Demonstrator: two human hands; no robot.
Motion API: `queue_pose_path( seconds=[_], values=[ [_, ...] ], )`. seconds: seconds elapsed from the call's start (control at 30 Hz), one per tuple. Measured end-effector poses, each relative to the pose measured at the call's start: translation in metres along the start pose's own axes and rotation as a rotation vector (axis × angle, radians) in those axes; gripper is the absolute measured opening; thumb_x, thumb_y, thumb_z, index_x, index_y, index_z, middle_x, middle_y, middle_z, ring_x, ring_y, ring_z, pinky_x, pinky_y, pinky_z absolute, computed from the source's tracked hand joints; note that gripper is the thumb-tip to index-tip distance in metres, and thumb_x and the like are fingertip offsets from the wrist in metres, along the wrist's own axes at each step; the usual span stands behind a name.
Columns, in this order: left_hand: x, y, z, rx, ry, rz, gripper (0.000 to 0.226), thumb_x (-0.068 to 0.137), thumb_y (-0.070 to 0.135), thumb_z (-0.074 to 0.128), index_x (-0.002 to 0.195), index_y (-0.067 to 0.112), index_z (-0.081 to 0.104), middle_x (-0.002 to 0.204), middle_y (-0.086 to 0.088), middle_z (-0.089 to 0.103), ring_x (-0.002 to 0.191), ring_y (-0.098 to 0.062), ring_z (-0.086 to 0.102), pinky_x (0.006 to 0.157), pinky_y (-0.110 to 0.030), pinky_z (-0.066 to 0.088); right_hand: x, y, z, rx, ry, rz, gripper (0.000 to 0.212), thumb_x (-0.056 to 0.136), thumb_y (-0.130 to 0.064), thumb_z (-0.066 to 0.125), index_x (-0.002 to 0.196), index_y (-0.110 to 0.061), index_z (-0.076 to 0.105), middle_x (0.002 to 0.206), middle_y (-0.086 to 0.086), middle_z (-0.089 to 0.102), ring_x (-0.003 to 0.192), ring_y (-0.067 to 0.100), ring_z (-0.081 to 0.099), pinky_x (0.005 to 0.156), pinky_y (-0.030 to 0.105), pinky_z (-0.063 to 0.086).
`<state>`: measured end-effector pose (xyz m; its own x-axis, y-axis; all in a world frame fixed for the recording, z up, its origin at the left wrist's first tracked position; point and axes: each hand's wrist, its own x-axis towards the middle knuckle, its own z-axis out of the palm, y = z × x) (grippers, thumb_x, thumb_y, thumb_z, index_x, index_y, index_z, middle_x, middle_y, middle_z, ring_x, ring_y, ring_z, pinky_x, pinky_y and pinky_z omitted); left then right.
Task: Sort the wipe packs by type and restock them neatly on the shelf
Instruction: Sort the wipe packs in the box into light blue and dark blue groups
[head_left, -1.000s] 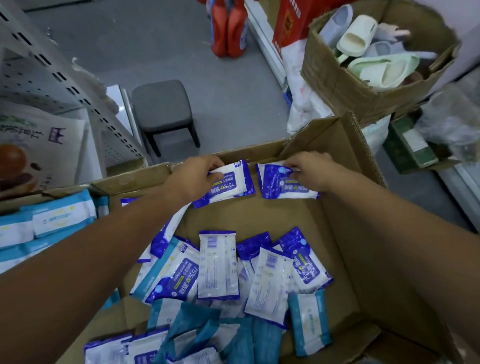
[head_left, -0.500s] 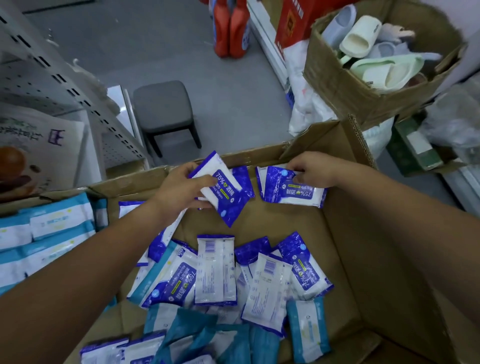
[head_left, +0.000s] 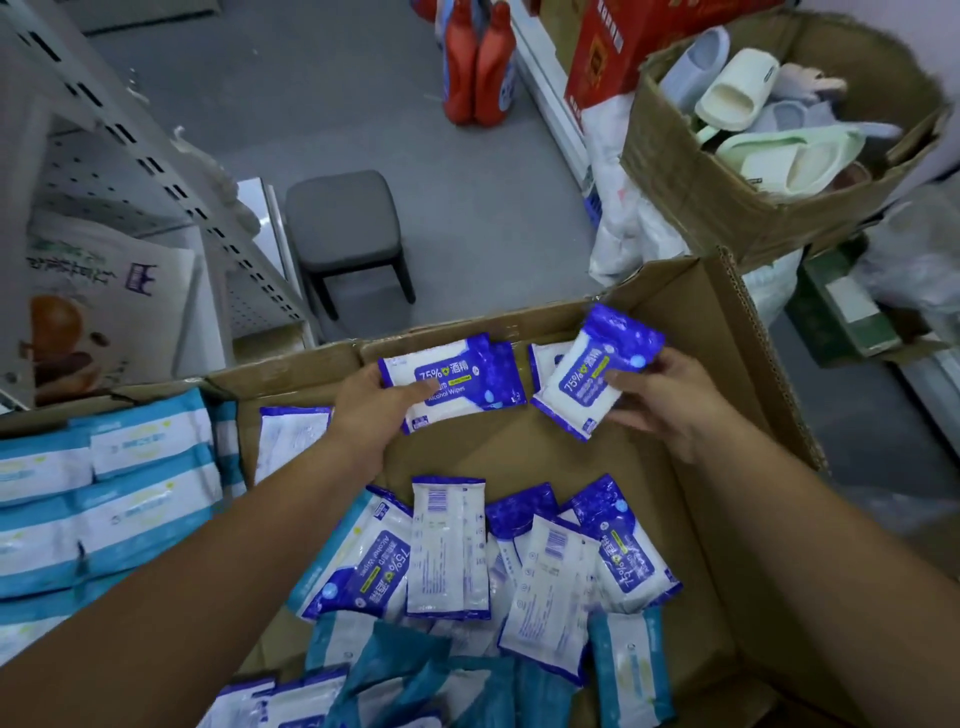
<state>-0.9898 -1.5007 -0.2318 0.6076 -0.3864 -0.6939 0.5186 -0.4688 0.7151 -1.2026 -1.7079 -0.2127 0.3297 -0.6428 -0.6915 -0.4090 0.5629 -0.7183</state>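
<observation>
Both hands are busy at the far edge of the cardboard box (head_left: 727, 364). The left hand (head_left: 374, 410) grips an alcohol wipe pack (head_left: 457, 379) by its left end. Its thumb lies across the front, the label faces up, and the pack sits close against the box's far wall. The right hand (head_left: 670, 400) pinches a second blue pack (head_left: 597, 374) by its right side, tilted and held up off the box floor. Just behind that one, another blue pack (head_left: 545, 358) leans at the far wall, mostly hidden.

Toward the near edge, a loose pile of blue packs (head_left: 452, 551) lies jumbled, some label up, some barcode up. Teal packs (head_left: 628, 670) are mixed in at the near side. Past the box's left edge, striped packs (head_left: 140, 499) in light blue and white sit in neat rows.

Beyond the box, a grey stool (head_left: 345, 223) stands on the floor. A white perforated shelf (head_left: 104, 130) rises at the left. Two orange bottles (head_left: 478, 62) stand farther back, and a carton of slippers (head_left: 727, 197) sits at the right.
</observation>
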Motion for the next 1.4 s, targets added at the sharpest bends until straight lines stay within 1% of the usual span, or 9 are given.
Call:
queue_pose_path(
  seconds=[0.3,0.4,0.53,0.7,1.0,1.1,1.23,1.3,1.4],
  values=[
    [0.007,-0.014,0.015,0.152,0.134,0.092,0.040,0.075,0.023,0.086,0.106,0.023,0.060,0.101,-0.001,0.073,0.083,-0.013,0.072,0.070,-0.031,0.060,-0.012,0.058,0.035,0.676,0.265,0.226,0.045,0.086,0.006,0.068,0.127,-0.007,0.056,0.118,0.016,0.069,0.097,0.029,0.071,0.082,0.048,0.060],
    [0.011,-0.016,0.017,0.333,0.197,0.201,0.042,0.076,0.029,0.086,0.109,0.013,0.066,0.103,-0.001,0.074,0.083,-0.011,0.071,0.067,-0.027,0.057,-0.012,0.054,0.044,0.605,0.297,0.199,0.036,0.088,-0.001,0.070,0.119,-0.012,0.057,0.115,0.012,0.069,0.089,0.025,0.070,0.092,0.049,0.056],
    [0.010,-0.016,0.018,0.375,0.236,0.254,0.050,0.075,0.033,0.086,0.116,0.012,0.067,0.103,-0.002,0.075,0.082,-0.011,0.071,0.066,-0.026,0.057,-0.015,0.050,0.040,0.435,0.281,0.253,0.020,0.087,-0.008,0.074,0.094,-0.016,0.056,0.102,0.017,0.070,0.088,0.031,0.071,0.084,0.046,0.059],
    [0.017,-0.014,0.018,0.422,0.264,0.204,0.052,0.076,0.038,0.084,0.117,0.010,0.068,0.105,-0.007,0.075,0.081,-0.015,0.072,0.070,-0.033,0.060,-0.009,0.043,0.031,0.462,0.236,0.300,0.041,0.081,-0.004,0.078,0.117,-0.001,0.059,0.096,0.021,0.073,0.075,0.028,0.075,0.063,0.037,0.061],
    [0.013,-0.009,0.027,0.494,0.235,0.311,0.045,0.080,0.037,0.082,0.113,0.010,0.068,0.107,-0.006,0.073,0.079,-0.008,0.066,0.065,-0.023,0.051,-0.003,0.026,0.028,0.414,0.297,0.290,0.039,0.080,-0.007,0.080,0.111,0.006,0.060,0.092,0.022,0.071,0.068,0.028,0.073,0.057,0.036,0.062],
    [-0.011,-0.019,0.015,0.593,0.322,0.518,0.046,0.083,0.035,0.079,0.122,0.016,0.063,0.118,-0.004,0.063,0.101,-0.015,0.061,0.083,-0.032,0.051,-0.026,0.030,0.020,0.160,0.298,0.205,0.028,0.080,-0.023,0.082,0.097,-0.010,0.063,0.095,0.015,0.070,0.075,0.027,0.071,0.058,0.038,0.063],
    [-0.048,-0.047,-0.004,0.883,0.089,0.439,0.029,0.092,0.043,0.062,0.110,0.021,0.066,0.106,-0.001,0.068,0.098,-0.021,0.065,0.081,-0.037,0.054,-0.066,0.056,-0.006,-0.765,0.168,-0.048,0.031,0.081,-0.050,0.071,0.101,-0.027,0.064,0.100,-0.008,0.067,0.092,0.015,0.065,0.084,0.039,0.056],
    [-0.063,-0.060,-0.006,1.174,-0.030,0.280,0.053,0.088,0.062,0.057,0.121,0.022,0.058,0.117,-0.003,0.064,0.106,-0.024,0.063,0.084,-0.037,0.054,-0.072,0.075,-0.018,-1.043,0.042,-0.071,0.038,0.086,-0.045,0.068,0.120,-0.029,0.061,0.117,-0.003,0.062,0.107,0.019,0.060,0.091,0.038,0.051],
    [-0.082,-0.076,0.002,1.444,-0.091,0.215,0.085,0.080,0.076,0.057,0.141,0.022,0.033,0.137,-0.005,0.048,0.119,-0.028,0.055,0.089,-0.039,0.049,-0.079,0.094,-0.025,-1.120,-0.025,0.035,0.064,0.080,-0.035,0.075,0.138,-0.028,0.048,0.135,0.002,0.052,0.122,0.022,0.053,0.097,0.039,0.049]
  ],
)
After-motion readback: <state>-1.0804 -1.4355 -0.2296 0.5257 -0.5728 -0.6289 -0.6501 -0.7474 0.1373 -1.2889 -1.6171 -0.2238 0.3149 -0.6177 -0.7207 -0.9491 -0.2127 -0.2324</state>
